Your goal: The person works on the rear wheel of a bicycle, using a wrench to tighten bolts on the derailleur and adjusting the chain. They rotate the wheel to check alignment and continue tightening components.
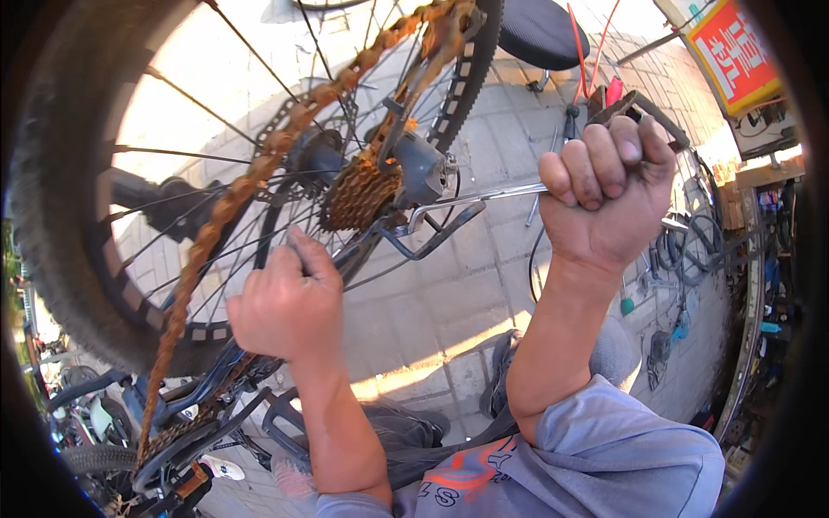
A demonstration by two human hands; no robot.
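While the bicycle wheel (59,250) fills the upper left of the frame, mounted, I see the rusty chain (240,190) strung diagonally across it. At upper right, my right hand (609,177) clenches a silver wrench (496,192) reaching toward the hub; left of centre, my left hand (287,306) is curled, holding what I cannot tell. The rusty sprockets (364,197) are in place; I judge the wrench work unfinished.
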